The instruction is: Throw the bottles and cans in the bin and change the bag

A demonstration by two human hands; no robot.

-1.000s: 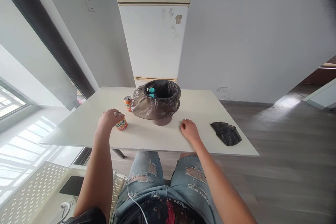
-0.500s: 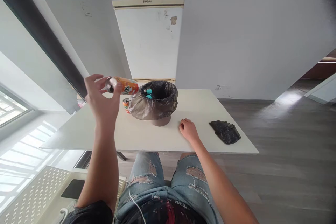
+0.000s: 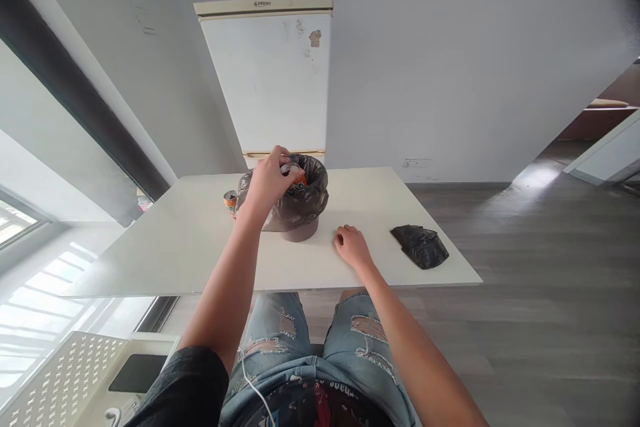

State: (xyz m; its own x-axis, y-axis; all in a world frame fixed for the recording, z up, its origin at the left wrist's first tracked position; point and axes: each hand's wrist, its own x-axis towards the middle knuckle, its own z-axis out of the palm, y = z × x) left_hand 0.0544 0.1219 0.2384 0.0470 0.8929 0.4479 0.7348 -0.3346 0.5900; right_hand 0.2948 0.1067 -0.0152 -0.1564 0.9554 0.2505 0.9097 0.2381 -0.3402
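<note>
My left hand point(image 3: 269, 180) grips an orange drink can point(image 3: 301, 182) by its upper end, fingers and thumb on either side. The can is tilted down into the mouth of a small bin point(image 3: 301, 232) lined with a dark plastic bag point(image 3: 309, 205). My wrist crosses over the bag's left side and hides part of it. A second orange can point(image 3: 230, 202) stands on the table, left of the bin. My right hand point(image 3: 353, 246) rests on the tabletop to the right of the bin, its fingers curled in a loose fist with nothing visible inside.
A folded black plastic bag point(image 3: 421, 246) lies near the right end of the white table point(image 3: 150, 247). Behind the table stands a white fridge point(image 3: 275, 80) against the grey wall. A cream perforated rack point(image 3: 65, 373) holding a dark flat object point(image 3: 138, 373) is at lower left.
My left hand has carried the orange can rightward, from left of the bin into its mouth. My right hand stays on the table. The view has shifted slightly.
</note>
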